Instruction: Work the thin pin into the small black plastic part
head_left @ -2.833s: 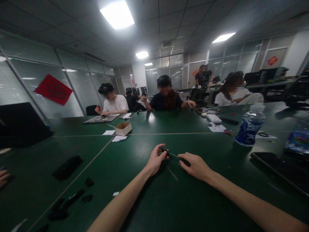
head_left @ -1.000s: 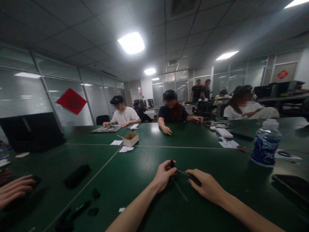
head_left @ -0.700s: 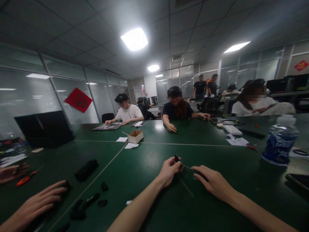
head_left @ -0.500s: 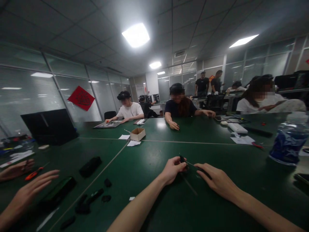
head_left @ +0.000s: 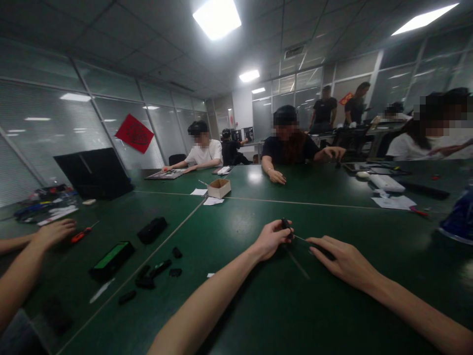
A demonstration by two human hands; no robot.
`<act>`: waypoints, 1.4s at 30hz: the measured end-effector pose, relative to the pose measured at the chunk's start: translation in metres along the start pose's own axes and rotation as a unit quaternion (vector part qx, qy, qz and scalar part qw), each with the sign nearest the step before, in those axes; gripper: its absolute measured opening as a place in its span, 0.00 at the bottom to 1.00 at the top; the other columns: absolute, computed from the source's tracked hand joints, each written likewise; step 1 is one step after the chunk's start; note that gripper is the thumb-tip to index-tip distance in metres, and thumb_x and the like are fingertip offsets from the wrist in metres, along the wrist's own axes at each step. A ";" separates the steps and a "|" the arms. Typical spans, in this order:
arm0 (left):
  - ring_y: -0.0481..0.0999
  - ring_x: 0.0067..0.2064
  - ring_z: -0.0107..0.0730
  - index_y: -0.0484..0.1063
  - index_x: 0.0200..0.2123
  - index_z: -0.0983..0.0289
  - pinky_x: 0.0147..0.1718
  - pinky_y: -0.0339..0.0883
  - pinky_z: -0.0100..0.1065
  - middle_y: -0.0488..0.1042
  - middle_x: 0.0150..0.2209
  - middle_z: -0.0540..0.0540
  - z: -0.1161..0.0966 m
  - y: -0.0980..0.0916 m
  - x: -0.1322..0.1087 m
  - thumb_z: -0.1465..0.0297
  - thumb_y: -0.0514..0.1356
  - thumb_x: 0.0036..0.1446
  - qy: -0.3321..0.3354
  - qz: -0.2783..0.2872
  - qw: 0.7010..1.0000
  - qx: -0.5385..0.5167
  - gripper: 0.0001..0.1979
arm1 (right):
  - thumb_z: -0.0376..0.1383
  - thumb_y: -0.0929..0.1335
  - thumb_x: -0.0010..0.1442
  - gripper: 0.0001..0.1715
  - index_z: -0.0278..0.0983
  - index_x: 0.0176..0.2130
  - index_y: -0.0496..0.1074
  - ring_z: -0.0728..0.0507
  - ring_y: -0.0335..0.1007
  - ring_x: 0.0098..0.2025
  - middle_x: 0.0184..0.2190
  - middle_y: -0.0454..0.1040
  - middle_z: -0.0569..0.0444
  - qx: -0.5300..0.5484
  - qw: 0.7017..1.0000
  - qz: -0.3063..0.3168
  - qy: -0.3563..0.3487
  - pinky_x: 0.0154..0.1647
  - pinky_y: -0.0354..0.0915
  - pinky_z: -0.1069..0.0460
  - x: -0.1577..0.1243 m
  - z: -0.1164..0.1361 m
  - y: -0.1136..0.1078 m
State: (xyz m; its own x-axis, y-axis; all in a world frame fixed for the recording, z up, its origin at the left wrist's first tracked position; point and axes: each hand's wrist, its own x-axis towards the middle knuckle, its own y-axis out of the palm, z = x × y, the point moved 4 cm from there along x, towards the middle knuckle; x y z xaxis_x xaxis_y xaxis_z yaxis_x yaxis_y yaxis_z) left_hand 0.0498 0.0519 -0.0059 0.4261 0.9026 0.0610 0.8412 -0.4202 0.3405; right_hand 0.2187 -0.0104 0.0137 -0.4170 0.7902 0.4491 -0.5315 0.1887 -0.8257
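Observation:
My left hand (head_left: 272, 239) is closed around a small black plastic part (head_left: 286, 226), raised a little above the green table. The part's far side is hidden by my fingers. A screwdriver with a dark handle (head_left: 324, 250) is gripped in my right hand (head_left: 343, 257). Its thin metal shaft (head_left: 300, 238) points left, and the tip reaches the black part beside my left fingertips. Whether the tip sits in a screw is too small to tell.
Left of my forearm lie several black pieces (head_left: 160, 267), a black case with a green inside (head_left: 113, 257) and another black block (head_left: 152, 230). A neighbour's hand (head_left: 55, 232) rests near an orange screwdriver (head_left: 81, 235). A cardboard box (head_left: 219, 189) stands ahead; a bottle (head_left: 460, 217) at right.
The view has shifted, so the table things appear further right and the far people higher. The neighbour's hand has drawn back from the green-lined case. My hands keep their hold on part and screwdriver.

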 end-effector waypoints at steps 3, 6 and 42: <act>0.70 0.35 0.28 0.70 0.44 0.66 0.35 0.61 0.32 0.71 0.38 0.57 -0.002 0.001 -0.001 0.71 0.65 0.47 -0.001 0.004 1.000 0.001 0.19 | 0.44 0.57 0.62 0.21 0.38 0.47 0.69 0.45 0.70 0.30 0.34 0.72 0.48 -0.004 1.000 0.006 0.003 0.29 0.68 0.50 0.001 0.002 -0.002; 0.70 0.37 0.30 0.70 0.44 0.66 0.36 0.61 0.32 0.71 0.38 0.58 -0.004 0.001 -0.002 0.72 0.64 0.46 0.002 0.012 1.000 0.000 0.19 | 0.43 0.57 0.62 0.21 0.37 0.47 0.70 0.45 0.70 0.31 0.34 0.72 0.48 -0.014 1.000 0.012 0.009 0.29 0.68 0.51 0.002 0.005 -0.003; 0.72 0.39 0.33 0.72 0.43 0.67 0.40 0.63 0.35 0.72 0.38 0.58 -0.003 0.001 -0.003 0.75 0.66 0.43 0.016 0.017 1.000 -0.019 0.19 | 0.43 0.56 0.62 0.23 0.36 0.45 0.71 0.45 0.70 0.27 0.31 0.73 0.49 -0.051 0.999 -0.011 0.004 0.26 0.66 0.52 -0.001 -0.001 0.002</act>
State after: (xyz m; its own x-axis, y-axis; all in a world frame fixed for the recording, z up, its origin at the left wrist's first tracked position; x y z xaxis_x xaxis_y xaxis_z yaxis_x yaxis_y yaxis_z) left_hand 0.0489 0.0492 -0.0030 0.4436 0.8903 0.1028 0.8128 -0.4480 0.3723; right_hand 0.2189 -0.0096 0.0112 -0.4006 0.7893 0.4653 -0.4618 0.2646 -0.8466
